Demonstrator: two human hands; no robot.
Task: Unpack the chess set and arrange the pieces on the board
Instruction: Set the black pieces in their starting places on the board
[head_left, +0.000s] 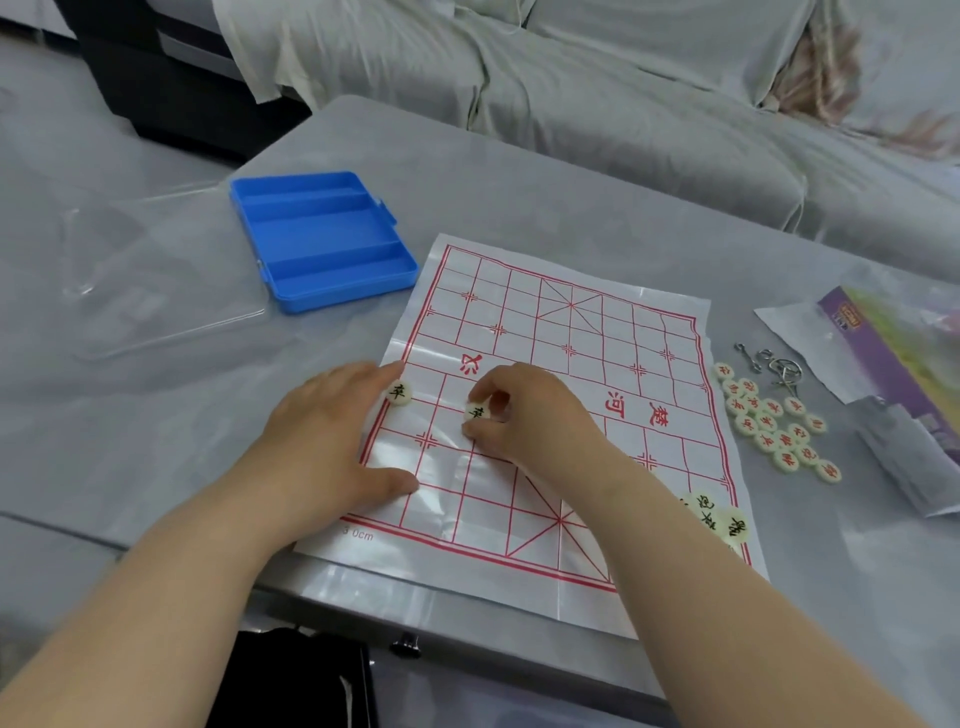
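Observation:
A thin plastic chess board with a red grid lies on the grey table. My right hand pinches a cream round piece with a black character on the board's near-left part. My left hand lies flat on the board's left edge, fingers spread, and a second black-marked piece sits at its fingertips. Several red-marked pieces lie in a loose heap right of the board. A few black-marked pieces sit at the board's near-right corner, partly hidden by my right forearm.
An open blue plastic case with nothing in its compartments lies beyond the board's left corner, a clear lid left of it. Metal ring puzzles and a purple packet lie at the right. A cloth-covered sofa stands behind the table.

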